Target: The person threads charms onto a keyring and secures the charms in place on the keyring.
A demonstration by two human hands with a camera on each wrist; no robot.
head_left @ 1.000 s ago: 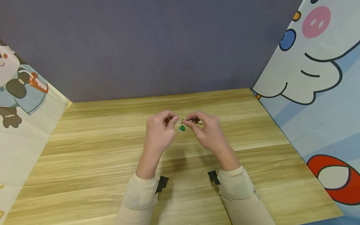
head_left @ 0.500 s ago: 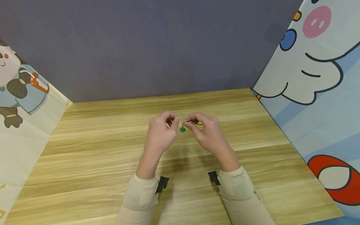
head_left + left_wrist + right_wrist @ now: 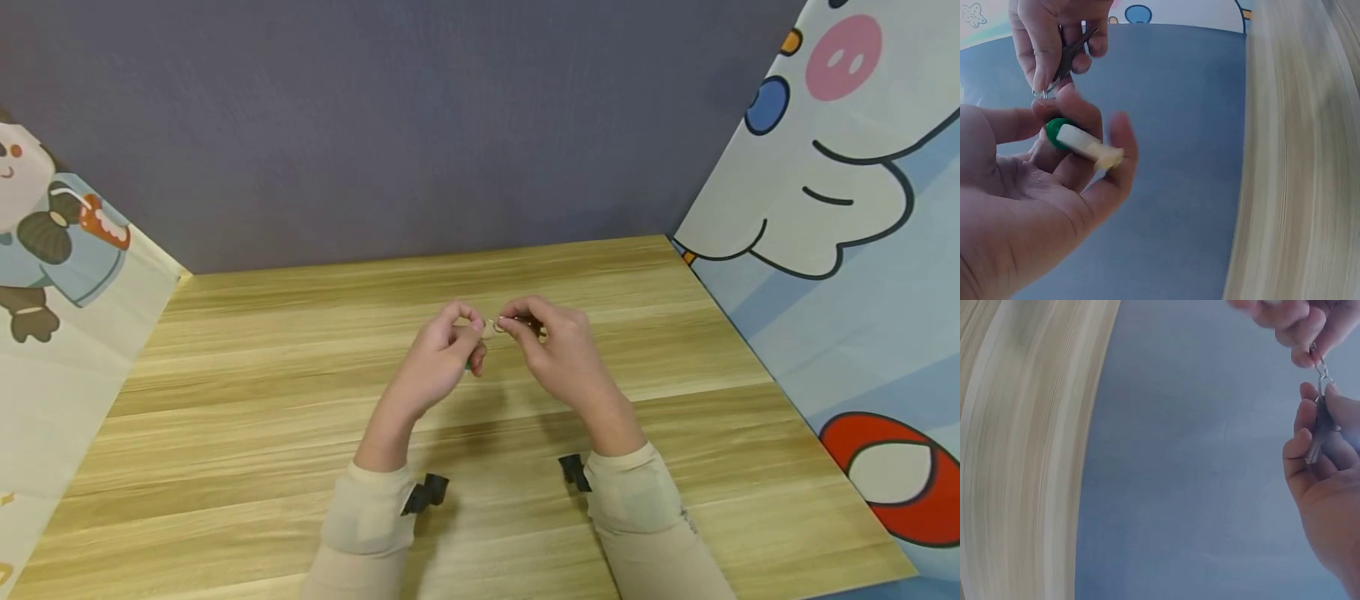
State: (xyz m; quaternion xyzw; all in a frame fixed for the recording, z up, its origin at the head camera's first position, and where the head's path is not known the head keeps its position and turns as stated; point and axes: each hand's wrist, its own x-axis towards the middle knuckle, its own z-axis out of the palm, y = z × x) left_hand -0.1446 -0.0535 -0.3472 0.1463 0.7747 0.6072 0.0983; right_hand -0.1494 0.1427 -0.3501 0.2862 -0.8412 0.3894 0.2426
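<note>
Head view first: I have both hands raised together over the middle of the wooden table (image 3: 225, 467), fingertips nearly meeting. My left hand (image 3: 442, 360) has its fingers curled in, thumb and forefinger pinched at the left end of a small metal ring (image 3: 498, 326), with a green-and-cream charm (image 3: 1079, 140) lying across the curled fingers, as the left wrist view shows; the green knob sits at about 10 o'clock from the cream stem. My right hand (image 3: 551, 350) is at 3 o'clock from the left, its fingers closed round a slim dark metal clasp (image 3: 1317, 434), the thumb and forefinger clamped where the clasp meets the ring. In the right wrist view the clasp runs down from the link at 12 o'clock toward my palm at 6 o'clock, and the left fingertips hold the chain just above it. So the piece is off the table, held between the two hands, touching both. I judge the step in hand to be working the ring and the clasp together or apart at that joint; which of the two I cannot tell, as the joint is too small to read. The next move, as I see it, calls for a steady left pinch while the right fingertips make a fine turn or press at the link, without letting the charm slip from the left fingers.
</note>
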